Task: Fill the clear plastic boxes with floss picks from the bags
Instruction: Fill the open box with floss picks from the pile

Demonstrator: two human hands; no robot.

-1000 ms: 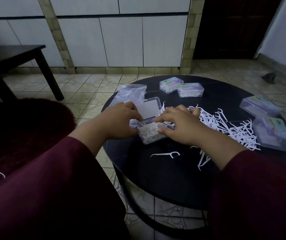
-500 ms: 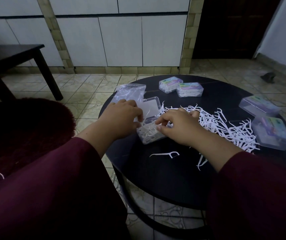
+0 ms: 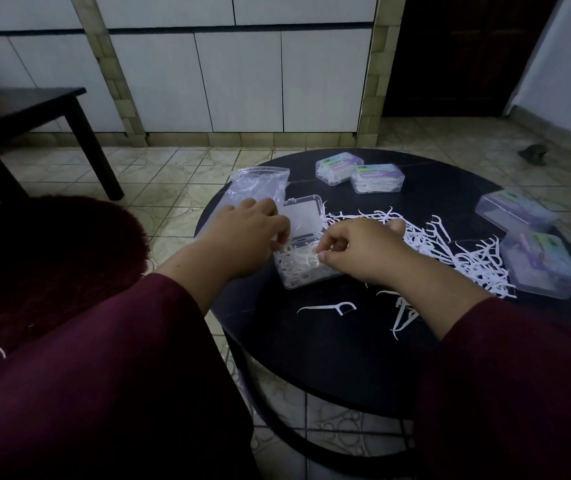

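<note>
Round table (image 3: pixel 311 358): open box (image 3: pixel 306 268) near left edge; both hands (image 3: pixel 242 237) pinching picks (image 3: pixel 303 259).

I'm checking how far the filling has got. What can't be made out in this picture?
- Open box: fill level, hidden by the left hand and right hand.
- Closed boxes at right: contents blurred, dim.
- Labels on far boxes: too small.
- Bag: contents unclear.

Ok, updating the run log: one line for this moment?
left hand: on open clear plastic box | right hand: pinching white floss picks into it
</note>
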